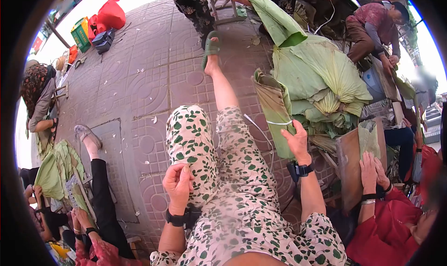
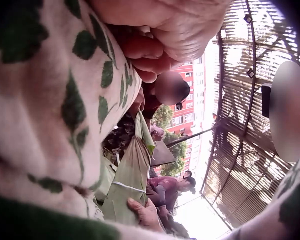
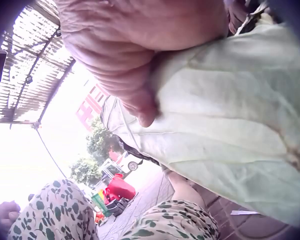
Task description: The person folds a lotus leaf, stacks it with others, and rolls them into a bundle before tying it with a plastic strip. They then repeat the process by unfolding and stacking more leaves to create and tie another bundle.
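Paving (image 1: 144, 89) left of the knee (image 1: 190, 121) offers passage; rightward, bundle (image 1: 276, 108) and leaf pile (image 1: 321, 72) obstruct.

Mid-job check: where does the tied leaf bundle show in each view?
Head: right of centre, the tied leaf bundle in the right hand.
Left wrist: lower part, left of centre, its white tie showing.
Right wrist: large and close, filling much of the right half.
Shared landmark: the right hand, holding the bundle in all three.

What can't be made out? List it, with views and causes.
Head: some fingers of the right grip, behind the leaf bundle.
Head: lettering on green bag, too small.
Left wrist: whether the left grip holds anything, covered by its curled fingers.
Right wrist: bundle's near end, cut by right edge.
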`<act>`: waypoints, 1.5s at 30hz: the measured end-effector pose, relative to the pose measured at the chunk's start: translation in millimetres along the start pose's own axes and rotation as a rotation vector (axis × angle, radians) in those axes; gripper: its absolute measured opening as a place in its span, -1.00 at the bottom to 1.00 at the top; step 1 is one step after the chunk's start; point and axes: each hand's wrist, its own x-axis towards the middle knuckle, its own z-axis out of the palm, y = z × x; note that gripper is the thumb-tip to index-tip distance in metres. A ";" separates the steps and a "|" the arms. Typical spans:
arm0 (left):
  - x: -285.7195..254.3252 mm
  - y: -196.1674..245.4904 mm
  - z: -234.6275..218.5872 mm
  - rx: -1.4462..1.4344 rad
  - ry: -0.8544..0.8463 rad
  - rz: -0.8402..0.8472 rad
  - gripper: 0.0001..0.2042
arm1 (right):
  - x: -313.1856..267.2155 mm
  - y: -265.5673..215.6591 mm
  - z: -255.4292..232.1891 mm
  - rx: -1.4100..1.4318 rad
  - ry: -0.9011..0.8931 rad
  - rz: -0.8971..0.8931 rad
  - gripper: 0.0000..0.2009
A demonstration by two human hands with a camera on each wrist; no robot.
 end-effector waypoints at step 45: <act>1.1 10.5 13.1 -0.304 0.090 0.026 -0.60 | -53.2 -224.3 103.8 0.266 -0.552 -0.389 -0.84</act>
